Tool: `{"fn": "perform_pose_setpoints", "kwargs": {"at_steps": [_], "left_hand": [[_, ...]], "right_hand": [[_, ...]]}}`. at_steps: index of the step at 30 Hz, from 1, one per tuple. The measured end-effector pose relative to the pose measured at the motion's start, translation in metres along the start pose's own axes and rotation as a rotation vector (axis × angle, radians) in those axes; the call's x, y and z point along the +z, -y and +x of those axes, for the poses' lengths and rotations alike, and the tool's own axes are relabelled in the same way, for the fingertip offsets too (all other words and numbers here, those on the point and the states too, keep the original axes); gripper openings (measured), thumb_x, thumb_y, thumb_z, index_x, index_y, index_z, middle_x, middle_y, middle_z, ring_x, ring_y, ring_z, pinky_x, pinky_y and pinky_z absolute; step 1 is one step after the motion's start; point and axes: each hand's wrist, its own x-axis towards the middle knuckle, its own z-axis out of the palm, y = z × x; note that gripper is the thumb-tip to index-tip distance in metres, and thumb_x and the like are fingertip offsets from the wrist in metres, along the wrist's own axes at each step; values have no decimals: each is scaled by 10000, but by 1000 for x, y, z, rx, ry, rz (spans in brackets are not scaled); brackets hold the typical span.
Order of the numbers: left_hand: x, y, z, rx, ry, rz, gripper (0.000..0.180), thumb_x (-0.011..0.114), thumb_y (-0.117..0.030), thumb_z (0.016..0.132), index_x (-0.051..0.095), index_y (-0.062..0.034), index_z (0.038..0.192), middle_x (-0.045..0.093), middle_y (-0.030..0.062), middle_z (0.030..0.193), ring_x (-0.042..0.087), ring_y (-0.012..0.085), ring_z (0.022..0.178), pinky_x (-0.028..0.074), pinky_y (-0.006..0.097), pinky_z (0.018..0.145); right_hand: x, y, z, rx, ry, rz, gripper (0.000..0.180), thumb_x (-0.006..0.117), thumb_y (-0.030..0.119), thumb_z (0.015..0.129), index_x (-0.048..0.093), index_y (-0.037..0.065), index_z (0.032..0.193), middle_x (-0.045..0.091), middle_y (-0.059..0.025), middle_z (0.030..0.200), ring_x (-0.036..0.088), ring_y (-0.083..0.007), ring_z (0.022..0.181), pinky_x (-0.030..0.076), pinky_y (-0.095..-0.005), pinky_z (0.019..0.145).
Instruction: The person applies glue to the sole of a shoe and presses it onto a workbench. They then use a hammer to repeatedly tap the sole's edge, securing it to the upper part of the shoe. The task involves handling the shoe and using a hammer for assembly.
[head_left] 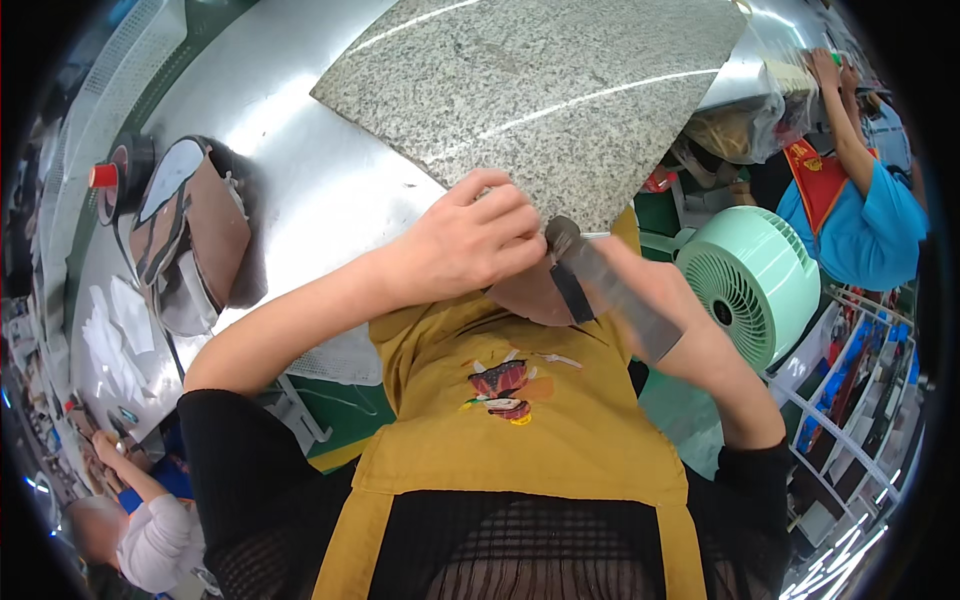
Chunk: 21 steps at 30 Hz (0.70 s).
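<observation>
At the near corner of a speckled granite slab (540, 110), my left hand (480, 235) is closed, its fingers bent over the upper edge of a brown leather-like piece (530, 298). A black strip (572, 292) crosses that piece, which hangs in front of my mustard apron (500, 430). My right hand (655, 285) is smeared by motion and grips a hammer-like tool (630, 310). The tool has a dark rounded end close to my left fingertips and a broad grey part slanting down to the right. Its exact kind is blurred.
Brown bag parts (195, 235) lie on the metal table (300, 190) at left, near white scraps (115, 330) and a black reel-like object with a red knob (103, 176). A mint-green fan (750, 285) stands right. Co-workers (860, 200) are at right and lower left.
</observation>
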Motion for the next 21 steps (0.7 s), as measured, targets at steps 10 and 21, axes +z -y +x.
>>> {"fn": "perform_pose_setpoints", "kwargs": {"at_steps": [10,21], "left_hand": [[-27,-24,32,-545,349,-389,180,693,-149,768,599,-67,898,552,63,833,547,253,856,447,363,769],[-34,-42,15,-818,320,-911,183,632,-162,895,645,-29,1020,618,69,870,591,179,802,466,288,722]], "right_hand": [[-7,-28,-7,49,-55,540,172,572,122,905,555,38,1054,541,-15,815,514,-109,730,430,-262,653],[10,-54,-11,180,-103,794,254,697,74,822,576,18,1038,618,-44,902,601,-98,826,483,-236,723]]}}
